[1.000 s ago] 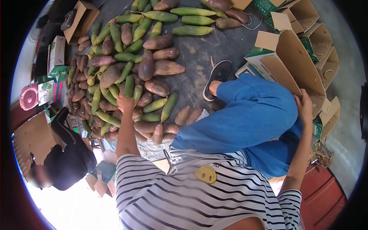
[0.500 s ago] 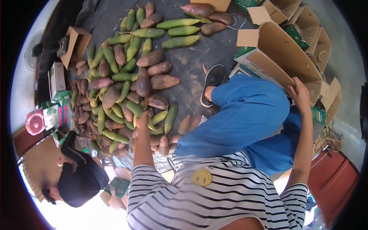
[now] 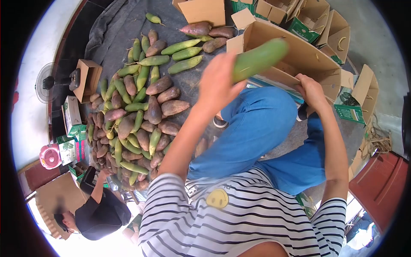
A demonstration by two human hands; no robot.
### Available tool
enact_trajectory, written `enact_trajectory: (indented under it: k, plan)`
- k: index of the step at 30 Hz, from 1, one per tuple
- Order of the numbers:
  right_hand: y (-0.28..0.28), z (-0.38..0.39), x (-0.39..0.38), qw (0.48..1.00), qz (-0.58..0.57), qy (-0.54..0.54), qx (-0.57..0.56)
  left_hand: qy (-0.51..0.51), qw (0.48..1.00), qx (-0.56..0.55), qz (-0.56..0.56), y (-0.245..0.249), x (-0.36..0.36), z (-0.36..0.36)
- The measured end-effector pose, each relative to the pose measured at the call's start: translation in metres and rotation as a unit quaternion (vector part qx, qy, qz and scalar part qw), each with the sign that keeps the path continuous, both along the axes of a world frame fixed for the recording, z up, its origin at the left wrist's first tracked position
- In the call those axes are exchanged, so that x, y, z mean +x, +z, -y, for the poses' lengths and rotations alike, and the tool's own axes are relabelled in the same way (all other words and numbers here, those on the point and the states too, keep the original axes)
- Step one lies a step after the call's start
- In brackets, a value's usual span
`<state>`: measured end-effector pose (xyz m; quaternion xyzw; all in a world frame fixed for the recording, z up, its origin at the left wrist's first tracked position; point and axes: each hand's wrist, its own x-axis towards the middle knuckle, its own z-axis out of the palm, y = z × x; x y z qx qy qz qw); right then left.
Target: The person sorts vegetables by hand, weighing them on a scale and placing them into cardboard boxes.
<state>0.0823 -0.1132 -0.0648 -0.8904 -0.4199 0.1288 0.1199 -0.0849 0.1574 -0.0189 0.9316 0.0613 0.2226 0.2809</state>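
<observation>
My left hand [image 3: 216,81] is wrapped round a long green radish [image 3: 262,59], raised near the open cardboard box [image 3: 291,47]. The radish is slightly blurred, and its far end lies over the box opening. With my right hand [image 3: 312,91] I grip the near edge of that box, fingers curled over the rim. To my left is a big pile of green radishes [image 3: 137,122] mixed with purple-brown roots [image 3: 155,109], which look like purple radishes. Several more green radishes [image 3: 187,53] lie side by side on the dark ground cloth.
Several open boxes [image 3: 310,21] stand behind mine, and another box [image 3: 364,94] is at the right. A co-worker in black [image 3: 102,214] bends by the pile at lower left. A standing fan [image 3: 47,82] and a pink round object [image 3: 50,156] are at far left.
My left hand has come up from the pile and moved right, now with a green radish in it. My right hand is still on the box edge. The view has shifted.
</observation>
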Motion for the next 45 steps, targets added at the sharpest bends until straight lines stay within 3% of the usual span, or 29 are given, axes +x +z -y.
enact_trajectory:
  k: [3,7,11,14,18,21,25,28,34,38,39,40,45]
  plan:
    - [-0.002,0.003,-0.004,1.000,0.016,0.005,0.015,-0.095,0.994,0.052,0.002,0.008,0.080,0.033]
    - [-0.001,0.001,-0.004,1.000,0.010,0.005,0.014,-0.196,0.965,0.120,-0.130,-0.015,0.151,0.062]
    - [-0.006,0.000,0.000,0.999,-0.001,-0.004,0.041,-0.185,0.981,0.014,0.051,-0.033,0.135,0.063]
    - [-0.002,0.001,0.001,0.998,-0.024,-0.001,0.049,-0.108,0.980,-0.035,0.161,-0.023,0.077,0.039]
    - [-0.006,-0.001,0.002,0.997,-0.041,-0.002,0.058,0.065,0.992,-0.098,0.035,-0.082,-0.044,-0.012]
    - [-0.010,0.002,0.005,0.996,-0.038,0.007,0.078,0.208,0.968,-0.074,-0.122,-0.149,-0.154,-0.049]
    - [-0.003,-0.003,0.000,0.996,-0.071,-0.005,0.045,0.369,0.865,-0.024,-0.340,-0.236,-0.301,-0.108]
    - [-0.002,-0.007,-0.001,0.995,-0.094,-0.031,0.029,0.466,0.734,-0.040,-0.492,-0.228,-0.337,-0.134]
    - [-0.004,-0.010,0.003,0.996,-0.077,-0.020,0.034,0.365,0.744,0.011,-0.560,-0.249,-0.344,-0.176]
    - [-0.002,-0.009,0.003,0.996,-0.079,-0.037,0.012,0.346,0.696,0.057,-0.627,-0.249,-0.327,-0.176]
    - [-0.001,-0.011,0.002,0.996,-0.078,-0.044,0.004,0.350,0.728,0.125,-0.577,-0.272,-0.345,-0.177]
    - [-0.001,-0.011,0.003,0.996,-0.078,-0.047,0.004,0.336,0.728,0.147,-0.579,-0.275,-0.349,-0.172]
    - [-0.006,-0.007,0.007,0.998,-0.044,-0.034,0.023,0.240,0.767,0.230,-0.550,-0.248,-0.352,-0.145]
